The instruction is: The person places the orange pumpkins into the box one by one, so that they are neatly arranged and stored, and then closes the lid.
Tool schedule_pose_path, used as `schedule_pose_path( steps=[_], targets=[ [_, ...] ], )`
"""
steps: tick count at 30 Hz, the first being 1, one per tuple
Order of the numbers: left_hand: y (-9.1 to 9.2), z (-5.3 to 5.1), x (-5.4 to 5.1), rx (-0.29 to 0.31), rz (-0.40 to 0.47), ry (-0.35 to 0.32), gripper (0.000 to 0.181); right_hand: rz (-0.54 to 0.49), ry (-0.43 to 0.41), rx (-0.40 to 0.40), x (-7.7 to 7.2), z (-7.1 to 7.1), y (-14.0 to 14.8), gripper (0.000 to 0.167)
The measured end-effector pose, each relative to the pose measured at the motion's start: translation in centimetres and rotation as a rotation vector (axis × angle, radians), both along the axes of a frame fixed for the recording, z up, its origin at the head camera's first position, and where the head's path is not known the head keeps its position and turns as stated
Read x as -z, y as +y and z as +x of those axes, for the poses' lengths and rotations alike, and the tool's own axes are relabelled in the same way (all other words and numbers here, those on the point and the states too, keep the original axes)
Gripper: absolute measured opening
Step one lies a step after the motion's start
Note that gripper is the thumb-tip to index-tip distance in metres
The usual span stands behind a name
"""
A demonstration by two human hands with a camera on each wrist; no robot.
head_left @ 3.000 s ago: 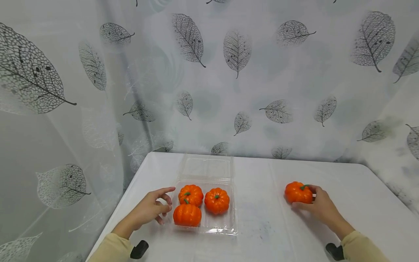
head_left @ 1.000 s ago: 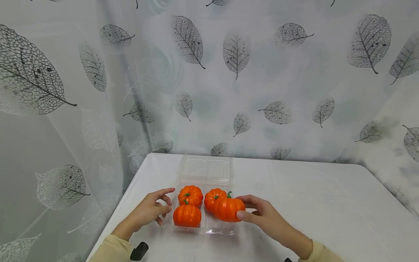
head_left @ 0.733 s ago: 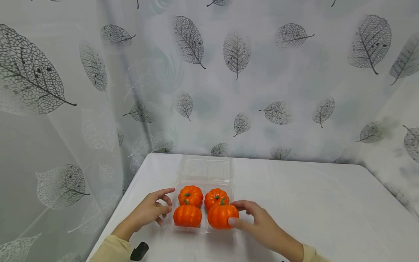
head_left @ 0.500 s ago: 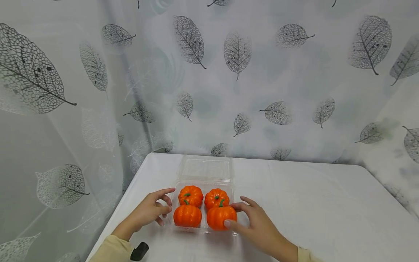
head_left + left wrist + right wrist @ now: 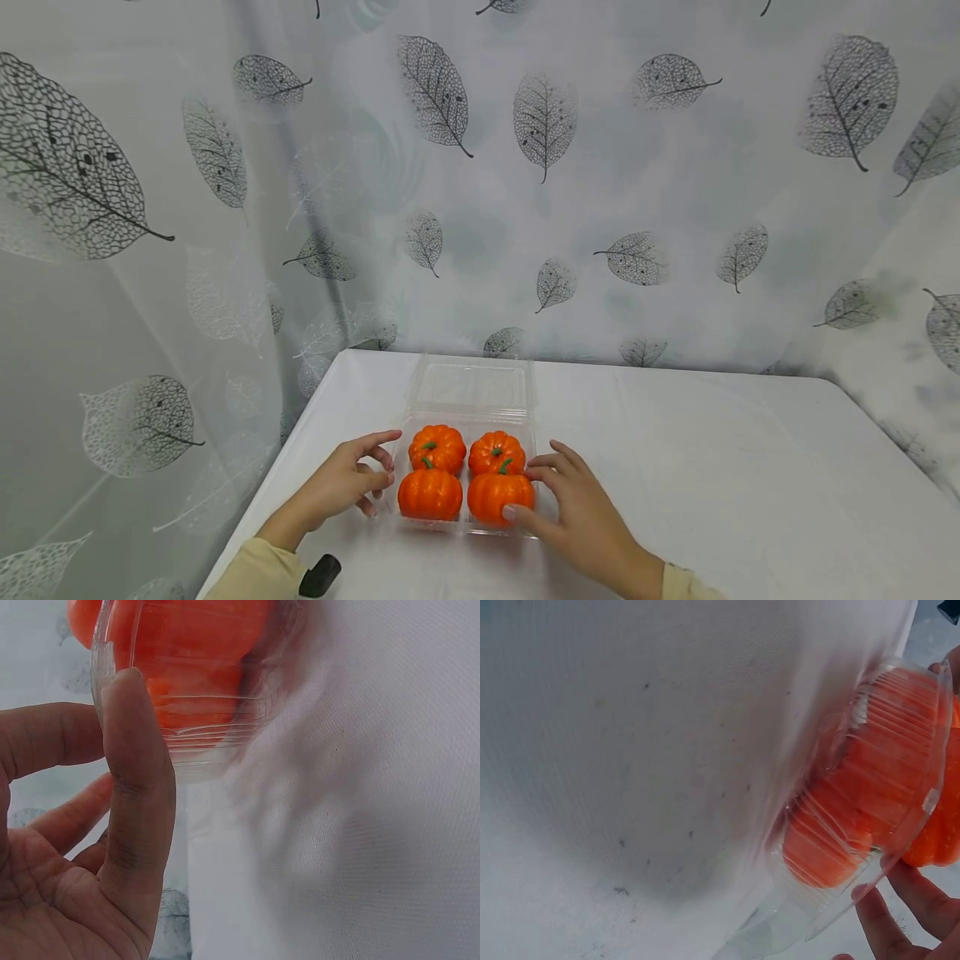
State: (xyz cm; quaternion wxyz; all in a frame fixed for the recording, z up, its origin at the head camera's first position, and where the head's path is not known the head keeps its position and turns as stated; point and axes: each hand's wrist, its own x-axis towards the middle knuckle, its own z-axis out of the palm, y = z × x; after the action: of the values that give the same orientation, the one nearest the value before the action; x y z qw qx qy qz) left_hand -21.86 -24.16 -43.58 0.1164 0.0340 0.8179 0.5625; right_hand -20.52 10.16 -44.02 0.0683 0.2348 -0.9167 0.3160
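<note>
An opened clear plastic clamshell container (image 5: 472,527) holds several small orange pumpkins with green stems. A back-left pumpkin (image 5: 437,450), a back-right pumpkin (image 5: 497,452) and a front-left pumpkin (image 5: 430,496) sit inside. My right hand (image 5: 585,525) holds the front-right pumpkin (image 5: 491,498), thumb at its front and fingers at its right side; in the right wrist view, fingertips (image 5: 900,871) reach the container rim. My left hand (image 5: 337,483) pinches the container's left rim between thumb (image 5: 135,780) and index finger, as the left wrist view shows.
The container's lid (image 5: 471,385) lies folded back behind it on the white table (image 5: 712,467). Behind the table hangs a pale curtain (image 5: 480,192) with a leaf print. A black wrist device (image 5: 320,575) shows by the left sleeve.
My right hand has carried a pumpkin from the table's right side leftward, then lowered it into the container's front-right part. Its fingers now spread more. The left hand has stayed at the rim.
</note>
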Motion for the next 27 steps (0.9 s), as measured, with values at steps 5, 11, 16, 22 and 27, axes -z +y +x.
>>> schedule_pose_path(
  steps=[5,11,16,22,27],
  targets=[
    [0.0,0.0,0.0,-0.001,0.0,-0.003,0.062,0.016,0.017,0.009,0.4,-0.2,-0.1,0.06],
    [0.0,0.1,0.0,0.003,-0.001,-0.002,0.062,0.039,0.011,0.017,0.5,0.0,0.0,0.068],
    [0.0,0.0,0.0,0.004,-0.005,-0.006,0.062,0.04,0.116,0.002,0.5,0.6,0.0,0.068],
    [0.0,0.1,0.0,-0.001,-0.005,-0.009,0.062,-0.048,0.237,-0.118,0.5,0.8,-0.2,0.056],
    [0.1,0.0,0.0,-0.005,-0.005,-0.012,0.062,-0.057,0.251,-0.148,0.5,0.7,-0.2,0.05]
  ],
)
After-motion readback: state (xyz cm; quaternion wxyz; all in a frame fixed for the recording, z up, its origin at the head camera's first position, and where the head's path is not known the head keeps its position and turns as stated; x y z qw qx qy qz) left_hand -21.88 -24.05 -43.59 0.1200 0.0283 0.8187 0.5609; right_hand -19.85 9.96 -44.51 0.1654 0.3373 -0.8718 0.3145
